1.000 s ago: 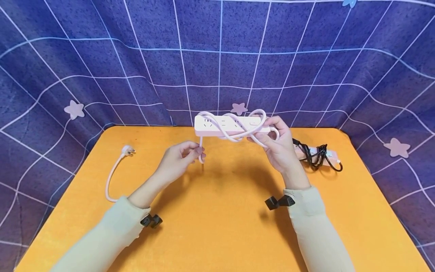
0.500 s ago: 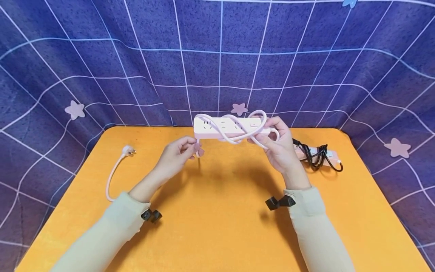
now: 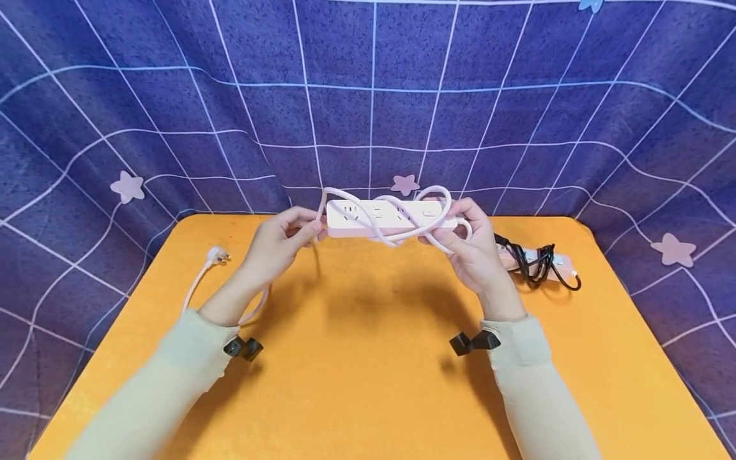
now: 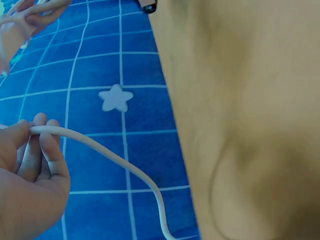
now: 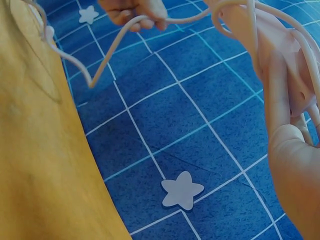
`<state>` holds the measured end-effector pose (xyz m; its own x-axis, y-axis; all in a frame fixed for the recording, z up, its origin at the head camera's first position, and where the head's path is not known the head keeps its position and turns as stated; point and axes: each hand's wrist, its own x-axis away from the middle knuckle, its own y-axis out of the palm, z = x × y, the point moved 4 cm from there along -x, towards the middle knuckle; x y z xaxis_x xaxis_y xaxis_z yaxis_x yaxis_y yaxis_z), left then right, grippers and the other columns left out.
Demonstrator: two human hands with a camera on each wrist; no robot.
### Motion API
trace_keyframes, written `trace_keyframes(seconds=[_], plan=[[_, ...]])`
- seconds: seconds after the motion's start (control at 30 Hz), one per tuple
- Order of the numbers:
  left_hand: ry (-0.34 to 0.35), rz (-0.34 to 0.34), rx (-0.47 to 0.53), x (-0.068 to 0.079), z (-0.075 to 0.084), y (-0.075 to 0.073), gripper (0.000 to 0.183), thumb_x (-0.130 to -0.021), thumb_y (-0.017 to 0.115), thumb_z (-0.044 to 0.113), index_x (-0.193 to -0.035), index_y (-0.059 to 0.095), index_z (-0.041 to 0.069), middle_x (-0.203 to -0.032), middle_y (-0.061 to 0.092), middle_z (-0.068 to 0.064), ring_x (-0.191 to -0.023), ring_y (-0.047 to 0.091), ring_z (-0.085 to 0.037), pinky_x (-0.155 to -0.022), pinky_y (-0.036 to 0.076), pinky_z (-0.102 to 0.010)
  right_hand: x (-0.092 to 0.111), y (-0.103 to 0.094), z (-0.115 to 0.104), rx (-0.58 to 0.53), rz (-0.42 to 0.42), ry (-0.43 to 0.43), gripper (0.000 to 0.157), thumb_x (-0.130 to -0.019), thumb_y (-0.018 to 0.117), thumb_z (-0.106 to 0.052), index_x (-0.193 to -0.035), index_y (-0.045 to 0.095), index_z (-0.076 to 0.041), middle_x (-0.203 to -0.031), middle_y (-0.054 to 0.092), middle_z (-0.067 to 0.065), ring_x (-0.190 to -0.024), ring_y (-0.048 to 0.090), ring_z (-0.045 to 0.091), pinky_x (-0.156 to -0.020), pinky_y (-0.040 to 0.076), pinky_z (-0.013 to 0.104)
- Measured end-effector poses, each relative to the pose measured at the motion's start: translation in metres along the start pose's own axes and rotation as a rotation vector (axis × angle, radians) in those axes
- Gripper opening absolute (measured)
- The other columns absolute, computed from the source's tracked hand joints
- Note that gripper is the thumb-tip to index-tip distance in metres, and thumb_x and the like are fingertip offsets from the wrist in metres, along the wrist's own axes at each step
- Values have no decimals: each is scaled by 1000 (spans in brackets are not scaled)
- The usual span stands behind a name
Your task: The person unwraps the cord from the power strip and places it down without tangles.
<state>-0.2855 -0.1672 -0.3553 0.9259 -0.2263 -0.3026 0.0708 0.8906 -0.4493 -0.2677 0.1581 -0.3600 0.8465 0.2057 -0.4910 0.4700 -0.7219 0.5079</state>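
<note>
A white power strip (image 3: 368, 219) is held up above the table, its own pale cord (image 3: 374, 227) wound across its face in crossing loops. My right hand (image 3: 474, 246) grips the strip's right end, thumb in front and fingers behind. Just off the left end, my left hand (image 3: 282, 243) pinches the cord between thumb and fingers. From that pinch the cord (image 4: 115, 157) runs down in a loose curve in the left wrist view. Its plug (image 3: 218, 255) lies on the table at the left, part of the cord hidden behind my left forearm.
A second power strip (image 3: 566, 265), wrapped in black cord (image 3: 537, 265), lies at the right of the orange table (image 3: 368, 383). A blue gridded curtain (image 3: 368, 115) with stars hangs behind the table. Small black cameras (image 3: 474, 343) sit on both wrists.
My left hand has moved up and left, from below the strip's left end to beside it, drawing the cord outward. The right hand has barely moved; the strip has dipped slightly.
</note>
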Motion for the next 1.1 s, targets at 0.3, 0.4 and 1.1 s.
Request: trace_keyframes(seconds=[0.3,0.4,1.1], plan=[[54,50,-62,-6,20,-20,23,-105,70,25,-118,76,7,-101,80,-4,-90,73,-14,-77,56,-19,0,-2,2,30,5,10,29,-89,78,10,-107,62,-7,-118,67,12,-101,74,22,-85,64,41],[70,63,-63,-7,24,-23,23,-104,71,24,-118,76,5,-100,80,-2,-91,73,-9,-79,56,-18,0,-3,3,43,11,12,30,-89,78,11,-107,63,-7,-120,68,11,-103,73,22,-85,64,42],[138,153,-105,-9,42,-35,16,-102,75,25,-114,80,15,-101,80,5,-89,73,-7,-75,54,-17,-1,-2,2,81,9,16,30,-91,75,13,-107,63,-9,-117,69,10,-101,74,20,-86,64,43]])
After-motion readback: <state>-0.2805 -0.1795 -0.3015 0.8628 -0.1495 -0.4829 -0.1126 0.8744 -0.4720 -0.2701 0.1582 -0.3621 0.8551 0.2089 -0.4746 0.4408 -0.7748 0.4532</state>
